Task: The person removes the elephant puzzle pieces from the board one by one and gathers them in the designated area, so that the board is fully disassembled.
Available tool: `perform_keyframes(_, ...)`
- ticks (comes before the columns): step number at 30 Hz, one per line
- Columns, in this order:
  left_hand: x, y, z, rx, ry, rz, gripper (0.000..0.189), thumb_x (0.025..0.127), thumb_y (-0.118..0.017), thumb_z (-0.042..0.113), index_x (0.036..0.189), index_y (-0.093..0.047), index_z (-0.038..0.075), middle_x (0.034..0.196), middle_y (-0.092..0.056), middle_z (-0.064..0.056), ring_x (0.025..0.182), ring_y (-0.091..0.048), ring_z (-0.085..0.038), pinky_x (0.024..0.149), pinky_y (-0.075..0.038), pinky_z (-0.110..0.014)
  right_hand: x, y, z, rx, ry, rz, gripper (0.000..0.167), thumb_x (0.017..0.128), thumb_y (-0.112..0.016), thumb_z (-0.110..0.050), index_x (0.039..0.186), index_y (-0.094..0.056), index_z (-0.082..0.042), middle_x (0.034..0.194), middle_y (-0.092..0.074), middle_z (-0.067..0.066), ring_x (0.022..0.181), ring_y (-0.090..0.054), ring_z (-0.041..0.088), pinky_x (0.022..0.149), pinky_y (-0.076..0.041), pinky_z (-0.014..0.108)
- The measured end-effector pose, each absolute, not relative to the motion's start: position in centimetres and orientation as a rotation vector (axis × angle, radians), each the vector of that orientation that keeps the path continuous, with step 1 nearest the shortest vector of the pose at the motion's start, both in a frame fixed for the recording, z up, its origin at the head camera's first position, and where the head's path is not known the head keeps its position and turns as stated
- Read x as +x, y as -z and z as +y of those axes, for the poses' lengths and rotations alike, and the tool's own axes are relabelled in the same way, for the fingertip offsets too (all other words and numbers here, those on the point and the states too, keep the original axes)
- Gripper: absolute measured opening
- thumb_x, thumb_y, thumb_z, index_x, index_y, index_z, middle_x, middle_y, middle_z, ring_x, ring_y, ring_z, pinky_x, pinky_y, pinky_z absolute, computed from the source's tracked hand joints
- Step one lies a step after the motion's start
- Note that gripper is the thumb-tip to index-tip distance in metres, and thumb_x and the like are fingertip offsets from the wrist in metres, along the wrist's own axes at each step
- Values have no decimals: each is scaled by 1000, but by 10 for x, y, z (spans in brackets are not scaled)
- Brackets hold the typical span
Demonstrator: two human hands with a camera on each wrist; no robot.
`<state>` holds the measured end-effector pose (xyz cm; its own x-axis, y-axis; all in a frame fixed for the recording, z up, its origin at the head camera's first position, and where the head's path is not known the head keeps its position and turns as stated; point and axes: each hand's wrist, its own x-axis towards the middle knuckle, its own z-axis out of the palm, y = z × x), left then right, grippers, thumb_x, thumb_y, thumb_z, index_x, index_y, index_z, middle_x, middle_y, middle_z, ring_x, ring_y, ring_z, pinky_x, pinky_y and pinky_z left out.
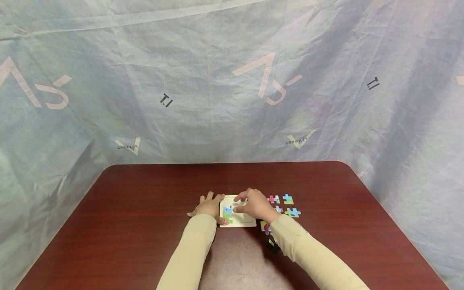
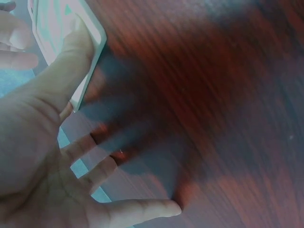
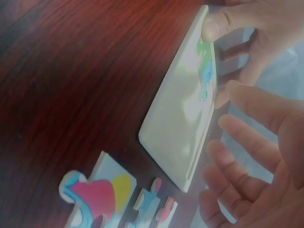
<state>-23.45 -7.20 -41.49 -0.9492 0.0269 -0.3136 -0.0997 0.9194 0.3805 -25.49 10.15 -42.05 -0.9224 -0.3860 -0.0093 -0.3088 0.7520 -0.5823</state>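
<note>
A pale puzzle tray lies on the table, with blue and green puzzle pieces fitted along its left side. My left hand is at the tray's left edge, fingers spread over the tabletop. Its thumb presses on the near left corner, over the green part. Above the tray is my right hand, thumb and fingers apart and loosely bent, with nothing between them in the right wrist view. Beside the tray, nearest that hand, lies a loose piece with pink and yellow.
More loose puzzle pieces are scattered right of the tray, including a joined-looking green and blue one. A small black object shows under the right sleeve. Beyond the dark red table hangs a grey printed cloth.
</note>
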Motion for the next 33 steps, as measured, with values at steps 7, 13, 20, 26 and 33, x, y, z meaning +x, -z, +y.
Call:
perform_keyframes(7,-229,408,-70,-43,-579,2763,91,78,-90,27,156,-43,20,161,-29,-14,150,-21,-42,96,-31,-84,-256,420,95,-566,829,2834,25,84,-86,-20,107,-80,-11,101,-70,9,97,-65,26,81,-54,44)
perform_keyframes(13,-229,410,-70,-39,-571,2767,90,79,-90,26,156,-43,20,161,-29,-14,150,-22,-41,97,-31,-83,-257,423,91,-563,794,2838,25,83,-86,-16,106,-80,-12,101,-70,10,96,-65,27,76,-55,42)
perform_keyframes(20,-231,413,-71,-51,-587,2769,91,77,-91,27,155,-44,21,162,-28,-14,150,-22,-42,95,-30,-85,-260,427,88,-617,743,2854,23,80,-88,-17,102,-82,-17,106,-70,10,101,-62,31,79,-54,44)
perform_keyframes(26,-234,415,-71,-55,-564,2769,92,77,-91,28,155,-44,22,161,-29,-14,150,-22,-42,95,-31,-85,-260,428,86,-665,762,2847,22,78,-90,-14,99,-82,-14,100,-69,7,101,-60,32,84,-52,47)
perform_keyframes(33,-236,413,-70,-77,-569,2759,92,76,-92,27,155,-44,22,161,-29,-13,150,-22,-41,96,-30,-84,-260,425,83,-692,770,2847,22,75,-91,-10,92,-78,-11,91,-63,7,90,-57,26,80,-50,44)
